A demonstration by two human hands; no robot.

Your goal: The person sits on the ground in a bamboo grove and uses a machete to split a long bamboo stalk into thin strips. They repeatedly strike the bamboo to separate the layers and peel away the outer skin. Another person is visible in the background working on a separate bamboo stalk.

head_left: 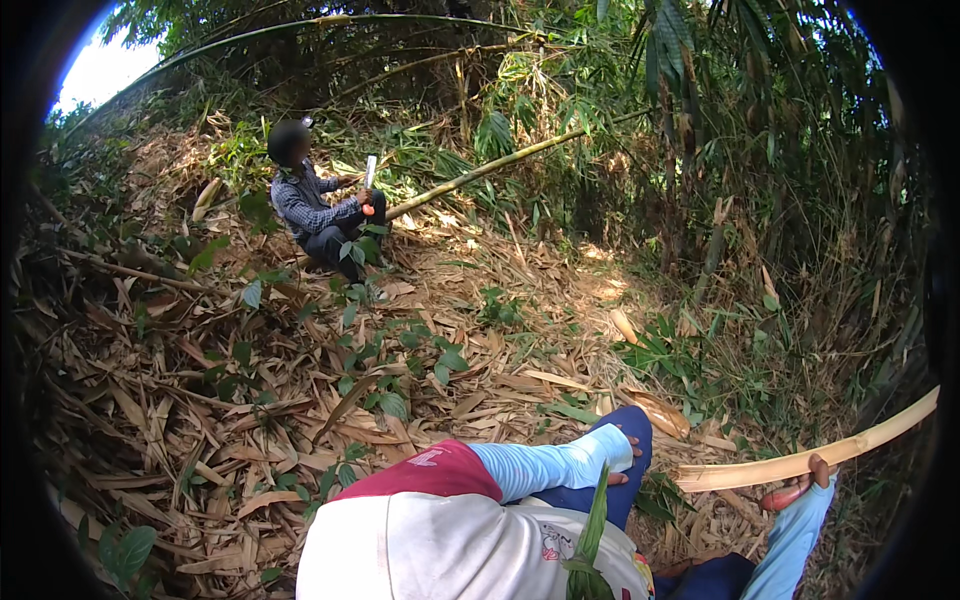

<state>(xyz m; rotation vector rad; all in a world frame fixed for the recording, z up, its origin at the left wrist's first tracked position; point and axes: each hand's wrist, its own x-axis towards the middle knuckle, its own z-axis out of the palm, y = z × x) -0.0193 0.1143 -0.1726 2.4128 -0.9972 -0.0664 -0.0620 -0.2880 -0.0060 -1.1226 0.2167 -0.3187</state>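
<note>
My left hand (630, 458), in a light blue sleeve reaching over the palm, rests on my bent knee (632, 425) in dark blue trousers. Its fingertips lie apart on the cloth and hold nothing visible. At the lower right, my right hand (818, 474) is closed at the lower edge of a long pale bamboo strip (745, 474). The strip runs from beside my knee up to the right rim, slightly curved. Beside the right fingers shows a reddish rounded thing (785, 496), perhaps a handle; I cannot make out its kind.
Another person (320, 205) sits on the slope at the far left, holding a broad blade (371, 172). A bamboo pole (510, 160) slants behind them. Dry bamboo sheaths (270, 400) litter the ground, a brown sheath (655, 412) lies past my knee, and bamboo clumps (690, 130) stand right.
</note>
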